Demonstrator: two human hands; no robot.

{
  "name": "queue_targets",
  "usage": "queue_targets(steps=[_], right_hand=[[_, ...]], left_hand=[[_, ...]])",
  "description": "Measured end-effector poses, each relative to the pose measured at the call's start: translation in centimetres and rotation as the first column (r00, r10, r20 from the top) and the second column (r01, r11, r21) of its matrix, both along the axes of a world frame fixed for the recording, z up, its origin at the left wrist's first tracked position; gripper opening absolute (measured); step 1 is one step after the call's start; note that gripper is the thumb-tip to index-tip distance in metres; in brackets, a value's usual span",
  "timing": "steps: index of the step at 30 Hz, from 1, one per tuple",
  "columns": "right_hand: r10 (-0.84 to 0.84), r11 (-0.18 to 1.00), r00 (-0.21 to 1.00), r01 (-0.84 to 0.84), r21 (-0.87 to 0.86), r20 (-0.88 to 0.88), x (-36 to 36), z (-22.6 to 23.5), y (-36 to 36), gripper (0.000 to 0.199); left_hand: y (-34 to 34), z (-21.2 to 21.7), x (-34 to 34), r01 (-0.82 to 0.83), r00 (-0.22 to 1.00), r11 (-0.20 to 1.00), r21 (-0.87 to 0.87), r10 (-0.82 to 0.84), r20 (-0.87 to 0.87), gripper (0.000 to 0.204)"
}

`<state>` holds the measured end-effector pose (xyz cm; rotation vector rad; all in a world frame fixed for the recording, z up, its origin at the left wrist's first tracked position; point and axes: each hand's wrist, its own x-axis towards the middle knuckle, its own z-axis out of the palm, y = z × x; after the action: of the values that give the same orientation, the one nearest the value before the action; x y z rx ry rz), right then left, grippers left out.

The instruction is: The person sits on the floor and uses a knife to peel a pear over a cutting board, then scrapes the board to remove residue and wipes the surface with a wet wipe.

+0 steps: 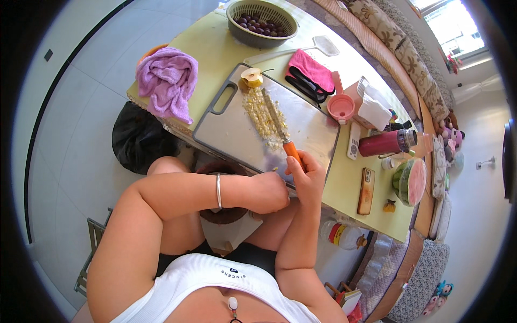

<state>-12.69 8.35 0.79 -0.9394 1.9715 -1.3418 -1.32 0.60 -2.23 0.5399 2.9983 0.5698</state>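
Note:
My right hand [308, 171] is wrapped around the orange handle of a knife [275, 117]. The blade lies over a strip of finely chopped pale yellow fruit [257, 116] on a steel-coloured cutting board [226, 129] with a grey rim. Past the blade's tip, a cut piece of pear [251, 78] rests with its pale face up, its stem lying near. At the board's near edge my left hand [271, 192] is closed in a fist, right beside my right wrist. Its fingertips are turned away, so whatever they may hold is hidden.
A purple cloth [169, 81] hangs over the table's left corner. A basket of dark round fruit [262, 24] stands at the far side. To the right are a thermos [385, 142], a phone [366, 191] and a cut watermelon [410, 182]. A brown bucket [221, 214] sits between my knees.

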Motion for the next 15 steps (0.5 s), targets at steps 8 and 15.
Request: queue_targets(steps=[8, 15], right_hand=[[-0.008, 0.999, 1.000, 0.008, 0.042, 0.002, -0.19, -0.03, -0.08, 0.022], [0.028, 0.988, 1.000, -0.025, 0.151, -0.013, -0.26, 0.12, -0.25, 0.022]], left_hand=[[-0.09, 0.09, 0.11, -0.003, 0.999, 1.000, 0.003, 0.003, -0.034, 0.012], [-0.11, -0.13, 0.05, 0.018, 0.999, 1.000, -0.018, -0.019, -0.051, 0.011]])
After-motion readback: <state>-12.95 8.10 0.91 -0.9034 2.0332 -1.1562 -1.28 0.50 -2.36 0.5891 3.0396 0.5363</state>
